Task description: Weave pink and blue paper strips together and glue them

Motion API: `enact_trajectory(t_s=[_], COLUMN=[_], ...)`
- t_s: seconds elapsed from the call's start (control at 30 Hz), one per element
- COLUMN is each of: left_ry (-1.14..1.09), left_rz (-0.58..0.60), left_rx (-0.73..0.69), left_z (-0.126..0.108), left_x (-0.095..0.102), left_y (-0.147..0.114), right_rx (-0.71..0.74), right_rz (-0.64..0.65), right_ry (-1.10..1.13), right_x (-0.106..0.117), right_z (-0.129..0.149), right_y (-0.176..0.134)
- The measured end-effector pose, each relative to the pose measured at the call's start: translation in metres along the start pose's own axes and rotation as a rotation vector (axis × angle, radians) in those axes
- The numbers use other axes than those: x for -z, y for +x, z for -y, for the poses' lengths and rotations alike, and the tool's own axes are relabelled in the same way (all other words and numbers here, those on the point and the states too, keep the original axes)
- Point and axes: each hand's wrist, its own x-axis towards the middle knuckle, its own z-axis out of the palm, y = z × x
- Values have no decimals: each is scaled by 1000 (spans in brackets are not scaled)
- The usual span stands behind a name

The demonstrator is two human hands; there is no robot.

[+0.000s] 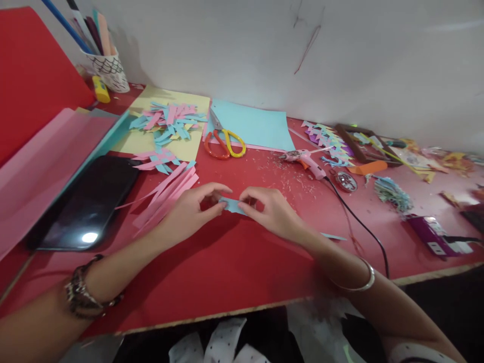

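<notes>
A small light-blue paper strip (233, 205) is held level between my two hands, just above the red tabletop. My left hand (200, 204) pinches its left end between thumb and fingers. At the other end, my right hand (266, 207) has its thumb and fingertips closed on the paper. Left of my hands lie long pink paper strips (166, 196). Beyond them is a small group of folded pink and blue pieces (159, 160). Scissors (225, 141) with red and yellow handles rest behind my hands, their blades on a blue sheet (253, 123).
A pink glue gun (306, 160) with a black cord lies to the right. At left are a black phone (86, 206) and pink sheets (45, 166). Folded pieces (174, 118) are heaped on a yellow sheet (192, 146). A pen cup (109, 70) stands by the wall; a purple box (431, 234) sits far right.
</notes>
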Motion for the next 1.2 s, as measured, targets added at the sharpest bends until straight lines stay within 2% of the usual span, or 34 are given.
enact_trajectory(t_s=[0.1,0.23,0.37,0.5,0.7,0.9,1.03,1.2], left_ry=[147,530,919,1120,1230,1222,1182,1125], left_rz=[-2,-42,133,219,306,360,343,247], left_rx=[-40,-191,-313,-342,-280,-245,-236,-266], left_z=[1,0,-9,-20,-26,-28,-25,-16], left_x=[-2,-2,-4,-12,-19,-18,-19,-22], left_y=[-1,-2,-6,-16,-26,-25,-25,-26], right_rx=[65,100,48,-9,-30,-15,33,-12], right_rz=[43,129,198,209,193,228,283,288], right_ry=[-231,-462,-512,-500,-424,-355,-313,-244], right_x=[1,2,3,3,0,-1,0,2], right_z=[-4,-11,-14,-11,-6,1,-1,-5], right_y=[2,2,2,1,5,24,32,35])
